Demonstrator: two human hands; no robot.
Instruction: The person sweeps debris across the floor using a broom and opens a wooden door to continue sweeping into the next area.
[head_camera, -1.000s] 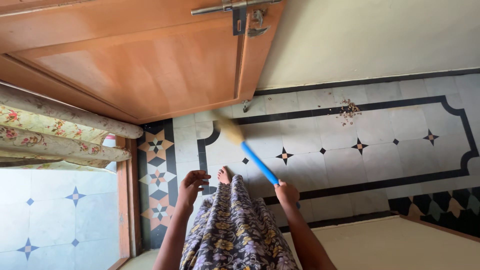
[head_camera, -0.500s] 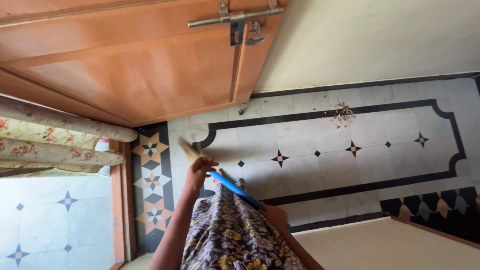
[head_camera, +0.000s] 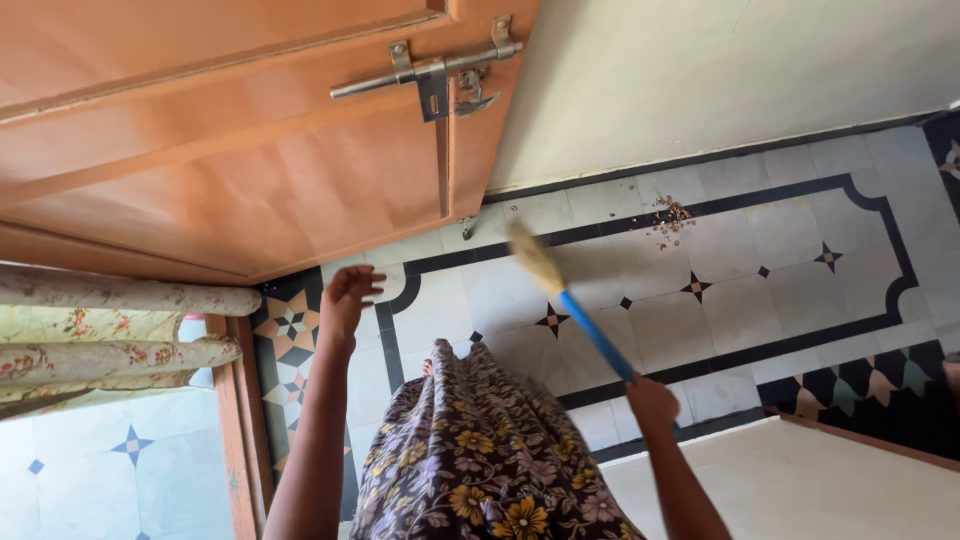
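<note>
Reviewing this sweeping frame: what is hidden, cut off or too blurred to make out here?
Head view only:
- Broom bristles: motion-blurred, so whether they touch the floor is unclear.
- Right hand: shut on the blue handle, whose lower end is hidden behind the hand.
- Feet: covered by the floral dress.
- Debris pile: too small to identify.
- Door: cut off by the top and left edges.
- Left hand: open, holding nothing.

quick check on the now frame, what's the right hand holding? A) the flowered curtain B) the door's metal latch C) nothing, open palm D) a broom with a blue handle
D: the right hand is closed around the blue handle of the broom, its bristle end out over the tiled floor, while the left hand is raised empty near the wooden door.
</note>
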